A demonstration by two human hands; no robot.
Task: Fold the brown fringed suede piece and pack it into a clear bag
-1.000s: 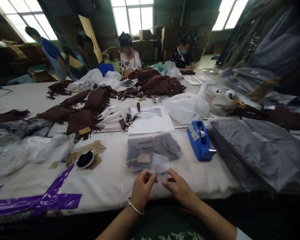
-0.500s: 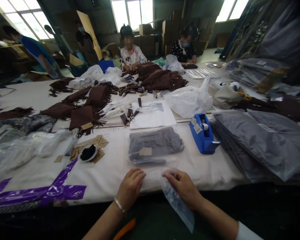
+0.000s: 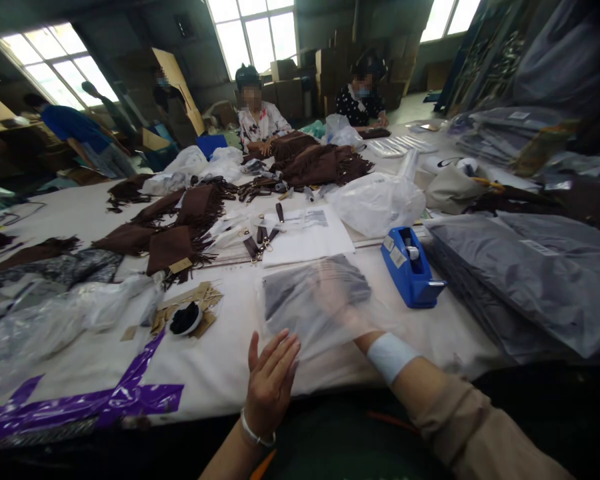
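Note:
A clear plastic bag with a folded dark grey cloth (image 3: 290,293) inside lies in front of me on the white-covered table. My right hand (image 3: 336,293) reaches forward over the cloth, blurred and seen through filmy plastic; its fingers cannot be made out. At the bag's lower left edge, my left hand (image 3: 273,373) has its fingers stretched out and the thumb apart, holding nothing. A silvery bracelet circles the left wrist, and a pale cuff shows at the right one.
A blue tape dispenser (image 3: 413,270) stands right of the bag. Bagged grey items (image 3: 545,267) lie farther right. Brown fringed cloths (image 3: 173,247), a dish of black items (image 3: 185,319) and purple tape (image 3: 130,397) are leftward. Two people (image 3: 260,123) work across the table.
My right hand has moved from the table's front edge forward over the bagged cloth, and the plastic there now looks raised. My left hand has lifted a little, its fingers straighter.

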